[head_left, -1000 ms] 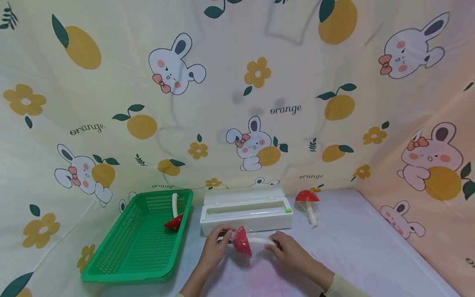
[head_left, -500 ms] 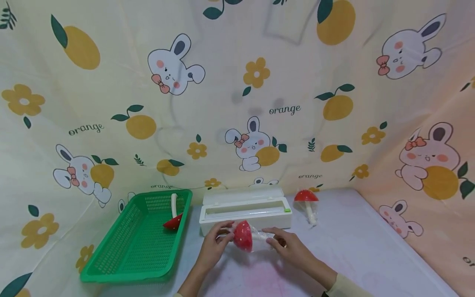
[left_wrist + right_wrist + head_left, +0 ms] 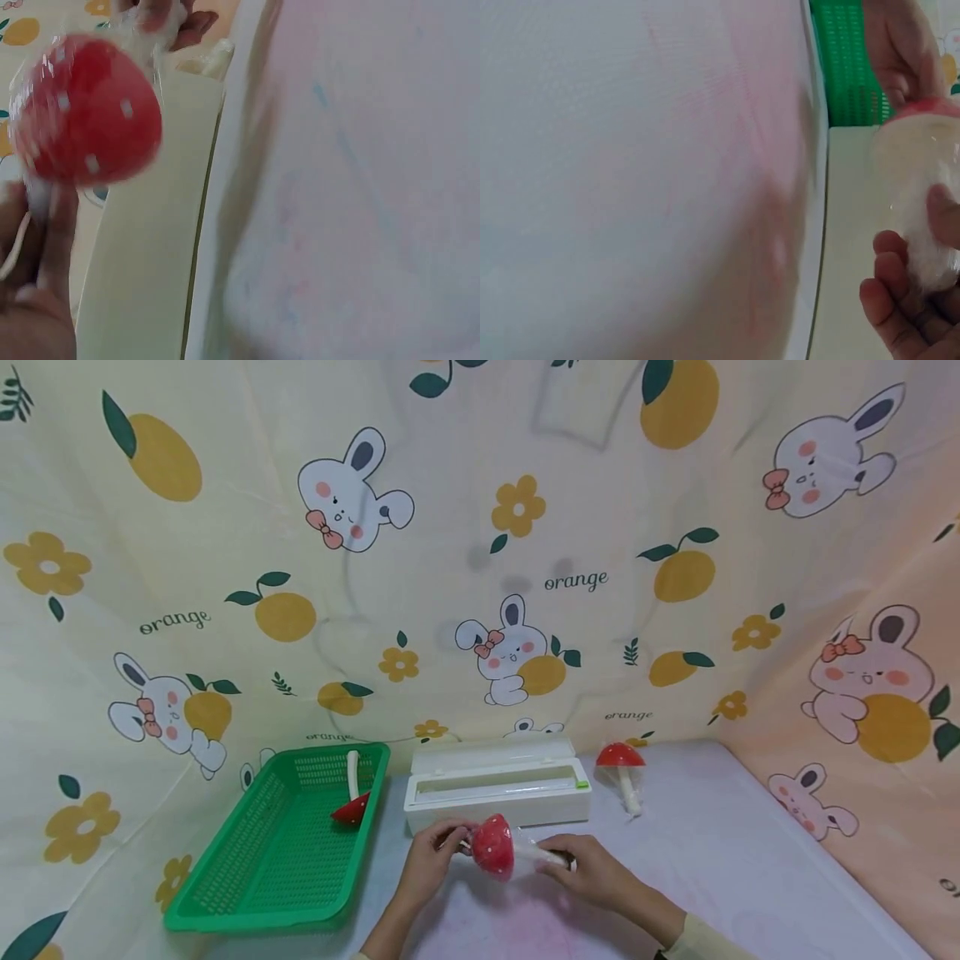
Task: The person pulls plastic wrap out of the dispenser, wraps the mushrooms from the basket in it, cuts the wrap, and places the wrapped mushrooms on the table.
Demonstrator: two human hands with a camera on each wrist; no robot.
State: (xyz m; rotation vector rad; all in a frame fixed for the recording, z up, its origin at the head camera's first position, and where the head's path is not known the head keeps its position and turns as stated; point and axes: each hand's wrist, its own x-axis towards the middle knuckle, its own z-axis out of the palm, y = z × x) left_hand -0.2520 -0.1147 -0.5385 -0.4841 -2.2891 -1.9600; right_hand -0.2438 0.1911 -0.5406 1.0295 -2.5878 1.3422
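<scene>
A toy mushroom (image 3: pixel 492 847) with a white-dotted red cap is held sideways above the table, wrapped in clear cling film. My left hand (image 3: pixel 429 862) pinches gathered film at the top of the cap; in the left wrist view this cap (image 3: pixel 90 112) shows shiny wrap over it. The right hand (image 3: pixel 592 870) grips the white stem end, and in the right wrist view its thumb and fingers lie around the film-covered stem (image 3: pixel 922 180). Behind both hands stands an open white cling film box (image 3: pixel 498 810) with a roll inside.
To the left is a green basket (image 3: pixel 277 920) with one red mushroom (image 3: pixel 352 810) in it. Another mushroom (image 3: pixel 621 756), film-wrapped, lies right of the box. A patterned cloth (image 3: pixel 480 552) hangs behind the table (image 3: pixel 720 852).
The right fingers have shifted from pinching film beside the stem to gripping the stem end. The mushroom's stem now tilts downward to the right. The left hand stays at the cap.
</scene>
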